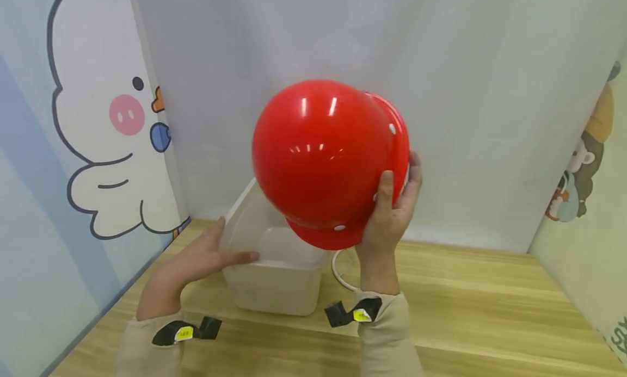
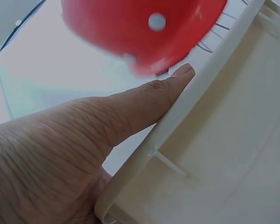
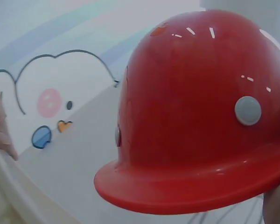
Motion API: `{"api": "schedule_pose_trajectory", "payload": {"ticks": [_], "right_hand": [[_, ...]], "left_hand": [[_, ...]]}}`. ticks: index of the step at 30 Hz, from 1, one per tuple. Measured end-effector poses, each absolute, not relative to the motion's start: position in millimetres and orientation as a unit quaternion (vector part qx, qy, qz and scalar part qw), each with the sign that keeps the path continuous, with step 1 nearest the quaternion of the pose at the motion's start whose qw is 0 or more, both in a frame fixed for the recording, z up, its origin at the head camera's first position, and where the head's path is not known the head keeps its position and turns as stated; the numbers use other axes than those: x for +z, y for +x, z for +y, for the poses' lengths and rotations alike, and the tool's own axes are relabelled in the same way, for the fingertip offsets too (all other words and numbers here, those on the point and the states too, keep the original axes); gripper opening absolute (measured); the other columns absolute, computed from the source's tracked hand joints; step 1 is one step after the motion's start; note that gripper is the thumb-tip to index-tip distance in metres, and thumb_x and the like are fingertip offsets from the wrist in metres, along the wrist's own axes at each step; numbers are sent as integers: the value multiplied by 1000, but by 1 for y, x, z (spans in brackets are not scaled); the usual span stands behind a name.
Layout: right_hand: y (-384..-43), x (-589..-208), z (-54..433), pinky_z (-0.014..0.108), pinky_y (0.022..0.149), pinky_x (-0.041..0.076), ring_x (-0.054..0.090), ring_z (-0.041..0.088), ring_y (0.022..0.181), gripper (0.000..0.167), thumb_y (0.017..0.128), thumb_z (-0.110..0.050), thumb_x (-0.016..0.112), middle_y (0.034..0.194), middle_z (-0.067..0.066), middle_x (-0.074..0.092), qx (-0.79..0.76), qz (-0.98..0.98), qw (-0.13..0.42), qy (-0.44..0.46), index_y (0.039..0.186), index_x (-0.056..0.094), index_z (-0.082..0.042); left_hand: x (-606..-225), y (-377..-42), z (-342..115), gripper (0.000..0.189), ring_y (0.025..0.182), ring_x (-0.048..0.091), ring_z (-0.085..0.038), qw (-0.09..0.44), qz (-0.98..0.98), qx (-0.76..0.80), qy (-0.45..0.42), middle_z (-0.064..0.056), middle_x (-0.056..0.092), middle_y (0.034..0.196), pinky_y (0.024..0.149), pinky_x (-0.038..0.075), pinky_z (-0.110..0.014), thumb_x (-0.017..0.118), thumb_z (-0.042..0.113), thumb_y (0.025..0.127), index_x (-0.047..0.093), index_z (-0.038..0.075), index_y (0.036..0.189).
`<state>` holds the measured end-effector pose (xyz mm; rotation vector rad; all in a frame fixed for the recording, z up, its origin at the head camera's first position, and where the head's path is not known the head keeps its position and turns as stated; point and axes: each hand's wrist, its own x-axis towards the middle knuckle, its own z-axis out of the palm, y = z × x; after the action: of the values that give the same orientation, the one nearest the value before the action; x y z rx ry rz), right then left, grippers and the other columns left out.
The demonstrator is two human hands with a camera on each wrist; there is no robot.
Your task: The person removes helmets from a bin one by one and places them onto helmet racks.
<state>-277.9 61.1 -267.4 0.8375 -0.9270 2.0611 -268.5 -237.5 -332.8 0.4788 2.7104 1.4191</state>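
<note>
A glossy red hard hat (image 1: 318,148) is held up in front of the grey backdrop, its crown toward the head camera. My right hand (image 1: 389,219) grips it at the brim on the right, thumb on the outer shell and fingers behind the edge. Below and left of the hat is a white plastic bin (image 1: 274,290). The hat hides part of its opening. At the bin's near left corner, my left hand (image 1: 196,260) holds the rim. In the left wrist view the thumb (image 2: 144,102) lies along that rim, with the hat close beyond it.
Behind my right wrist, a white ring with thin wires (image 1: 338,271) lies on the wooden table (image 1: 465,306). A panel with a cartoon figure (image 1: 103,121) stands on the left. The grey backdrop (image 1: 465,121) closes off the back, and another printed panel (image 1: 588,203) the right.
</note>
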Motion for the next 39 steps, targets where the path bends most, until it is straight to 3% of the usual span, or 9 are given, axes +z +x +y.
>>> {"api": "schedule_pose_trajectory", "payload": {"ticks": [3, 7, 11, 16, 19, 23, 25, 31, 39], "right_hand": [[-280, -267, 79, 46, 105, 47, 44, 38, 136, 60, 102, -23, 59, 148, 17, 43, 813, -317, 375, 314, 152, 30, -10], [-291, -276, 101, 48, 106, 46, 43, 36, 137, 56, 103, -21, 57, 149, 16, 44, 831, -295, 382, 277, 152, 31, -12], [-305, -291, 121, 47, 105, 48, 46, 32, 135, 53, 103, -23, 58, 147, 9, 48, 860, -305, 369, 176, 150, 35, -20], [-319, -306, 137, 38, 103, 49, 48, 20, 130, 48, 103, -29, 57, 143, -2, 49, 906, -312, 287, 0, 147, 38, -24], [-326, -309, 144, 32, 99, 49, 50, 15, 121, 35, 103, -28, 57, 130, -5, 53, 928, -288, 234, -37, 136, 49, -20], [-332, -311, 152, 30, 87, 51, 56, 16, 102, 10, 102, -22, 59, 104, -1, 60, 947, -253, 198, -8, 107, 57, -14], [-333, -312, 156, 30, 84, 52, 58, 17, 98, 9, 102, -22, 59, 100, 0, 62, 954, -243, 173, 13, 101, 60, -14], [-329, -311, 167, 32, 90, 51, 56, 17, 109, 18, 103, -25, 57, 117, 0, 64, 972, -212, 78, 65, 113, 65, -12], [-328, -315, 169, 33, 91, 52, 57, 17, 109, 13, 105, -22, 53, 115, -1, 65, 968, -218, 91, 89, 116, 57, -16]], "left_hand": [[-332, -269, -237, 79, 118, 56, -36, 10, 863, 467, 192, -4, 56, 133, 87, 57, -46, 81, 40, 85, 33, 34, 148], [-332, -268, -238, 81, 114, 58, -34, -4, 872, 451, 192, -9, 57, 129, 86, 56, -45, 80, 40, 86, 31, 26, 150], [-335, -269, -238, 86, 115, 57, -32, -7, 876, 440, 195, -12, 55, 131, 88, 55, -47, 79, 40, 86, 28, 21, 153], [-337, -268, -237, 88, 116, 57, -32, -11, 880, 432, 195, -13, 54, 133, 89, 54, -49, 79, 41, 87, 26, 20, 154], [-336, -267, -237, 92, 117, 56, -34, -15, 889, 420, 183, -14, 54, 133, 91, 53, -51, 78, 44, 87, 24, 16, 156], [-334, -267, -238, 100, 120, 55, -36, -21, 900, 402, 168, -17, 53, 136, 95, 49, -55, 77, 48, 86, 19, 9, 158], [-333, -267, -238, 100, 119, 55, -37, -21, 900, 402, 167, -17, 53, 136, 95, 49, -55, 77, 48, 86, 19, 10, 158], [-329, -265, -238, 101, 119, 55, -36, -18, 902, 400, 164, -17, 53, 134, 96, 49, -53, 77, 48, 87, 17, 9, 159], [-330, -264, -238, 103, 119, 55, -37, -13, 902, 400, 164, -19, 53, 135, 95, 49, -53, 76, 47, 87, 15, 6, 159]]}}
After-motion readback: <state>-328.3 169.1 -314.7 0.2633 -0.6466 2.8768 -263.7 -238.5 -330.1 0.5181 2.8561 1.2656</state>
